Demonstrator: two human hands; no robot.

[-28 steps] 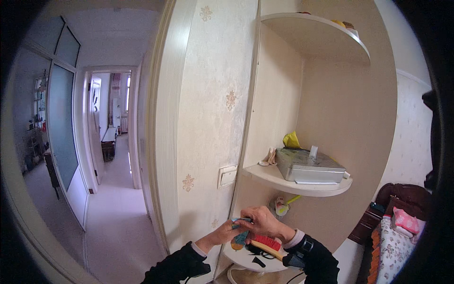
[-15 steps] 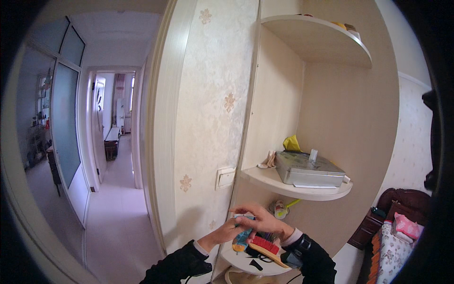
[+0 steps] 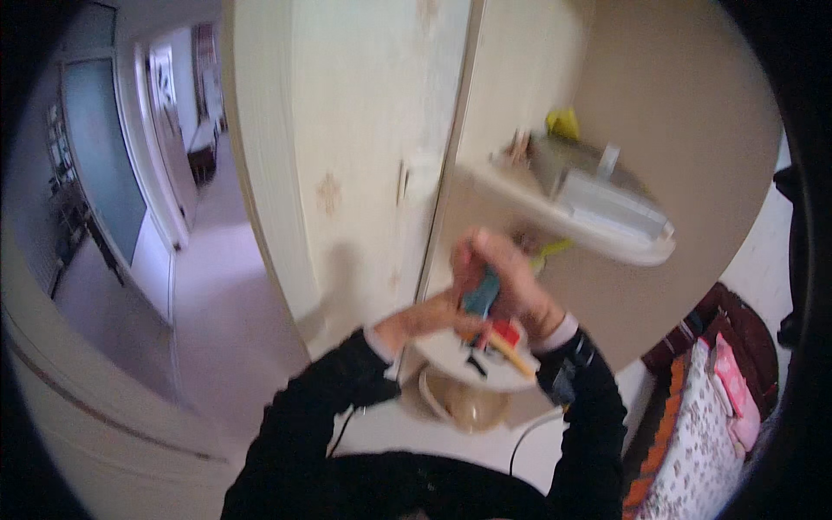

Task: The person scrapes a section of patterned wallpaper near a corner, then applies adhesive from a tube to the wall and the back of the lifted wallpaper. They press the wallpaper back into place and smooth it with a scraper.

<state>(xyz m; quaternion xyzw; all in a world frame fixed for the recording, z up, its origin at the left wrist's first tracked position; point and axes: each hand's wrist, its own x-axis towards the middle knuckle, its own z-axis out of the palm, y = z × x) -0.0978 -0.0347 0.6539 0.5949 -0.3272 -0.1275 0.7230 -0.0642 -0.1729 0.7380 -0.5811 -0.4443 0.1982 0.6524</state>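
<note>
Because the view has just swung downward, everything sits higher in it, and the picture is smeared. At far left, a frosted glass door (image 3: pixel 102 160) stands beside the hallway, followed by a light switch (image 3: pixel 421 179) on the wall. The left hand (image 3: pixel 433 315) is clamped on a blue item (image 3: pixel 482 295), which is between the two hands. The right hand (image 3: pixel 513 282) curls against its upper part; I cannot tell whether those fingers grip. Both stay together there, so the handling seems under way. Nearby shows a red-bristled brush (image 3: pixel 505 333), then a metal box (image 3: pixel 608 208) and a bed (image 3: pixel 680 464).
</note>
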